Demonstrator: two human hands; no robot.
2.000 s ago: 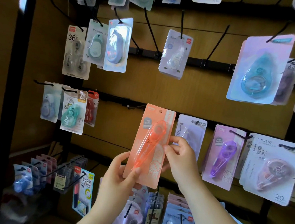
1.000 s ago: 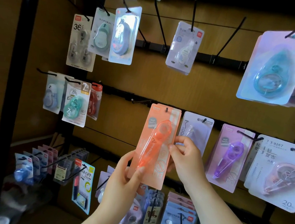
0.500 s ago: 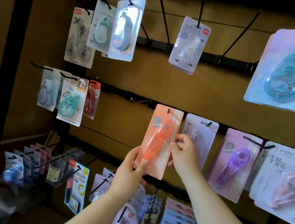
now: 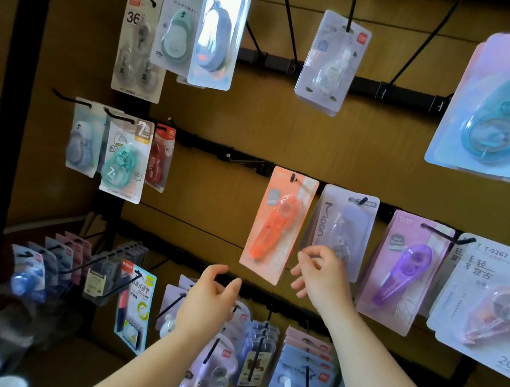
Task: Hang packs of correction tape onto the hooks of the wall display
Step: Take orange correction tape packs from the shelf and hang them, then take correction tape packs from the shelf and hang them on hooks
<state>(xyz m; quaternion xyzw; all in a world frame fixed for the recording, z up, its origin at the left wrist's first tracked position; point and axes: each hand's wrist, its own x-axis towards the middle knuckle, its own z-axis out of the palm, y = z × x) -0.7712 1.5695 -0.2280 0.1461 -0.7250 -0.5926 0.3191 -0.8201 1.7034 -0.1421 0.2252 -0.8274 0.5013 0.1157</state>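
An orange correction tape pack (image 4: 277, 226) hangs from a black hook (image 4: 293, 178) on the middle rail of the wall display, tilted slightly with its lower end to the left. My left hand (image 4: 207, 300) is below and left of the pack, fingers apart and holding nothing. My right hand (image 4: 322, 275) hovers just right of the pack's lower corner, fingers loosely curled, apart from the pack and empty.
A bare hook (image 4: 244, 161) sticks out left of the orange pack. A clear pack (image 4: 341, 228), a purple pack (image 4: 401, 268) and a white pack (image 4: 490, 303) hang to its right. More packs fill the upper rail (image 4: 368, 86) and lower hooks. A black frame post (image 4: 8, 141) stands left.
Both hands have let go of the orange pack and dropped away from it. The pack now hangs by itself on the hook. The camera has moved closer to the display.
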